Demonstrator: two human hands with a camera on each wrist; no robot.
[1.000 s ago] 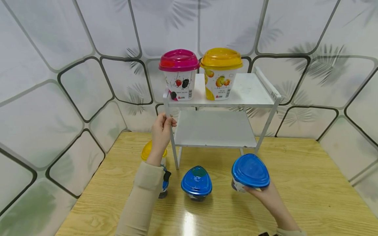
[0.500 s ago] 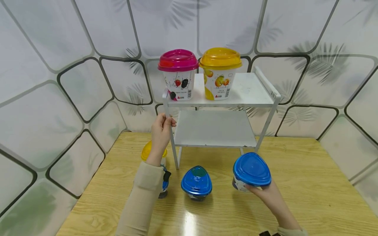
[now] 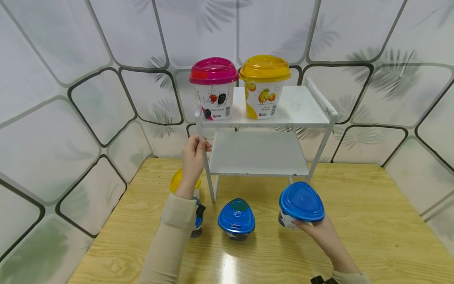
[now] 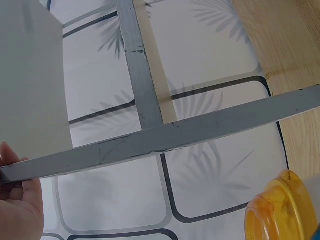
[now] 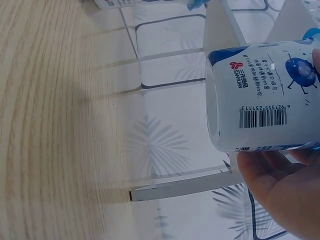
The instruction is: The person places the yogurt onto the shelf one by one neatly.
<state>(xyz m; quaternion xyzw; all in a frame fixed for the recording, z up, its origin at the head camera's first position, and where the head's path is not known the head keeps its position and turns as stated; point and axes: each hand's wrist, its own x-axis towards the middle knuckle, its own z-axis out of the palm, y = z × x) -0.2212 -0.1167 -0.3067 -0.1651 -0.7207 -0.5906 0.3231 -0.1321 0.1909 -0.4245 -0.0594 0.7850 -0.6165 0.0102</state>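
My left hand point(image 3: 193, 159) grips the left front post of a white two-tier rack point(image 3: 259, 154); in the left wrist view its fingers curl round the grey post point(image 4: 150, 142). At the right, my right hand point(image 3: 320, 232) holds a yogurt cup point(image 3: 301, 202) with a blue lid, in front of the rack's right leg. The right wrist view shows the same white yogurt cup point(image 5: 262, 97) from the side, above the table, with a barcode and a blueberry figure. Another blue-lidded cup point(image 3: 236, 217) stands on the table between my arms.
Cups with a magenta lid point(image 3: 214, 71) and a yellow lid point(image 3: 265, 69) stand on the rack's upper shelf point(image 3: 301, 106). Another yellow-lidded cup point(image 3: 177, 180) and a blue-patterned item point(image 3: 198, 221) are partly hidden behind my left arm. A patterned wall point(image 3: 106, 98) surrounds the wooden table point(image 3: 376, 221).
The blue-lidded cup in my right hand has shifted only slightly, a little upward in the view. My left hand has stayed on the rack's post.
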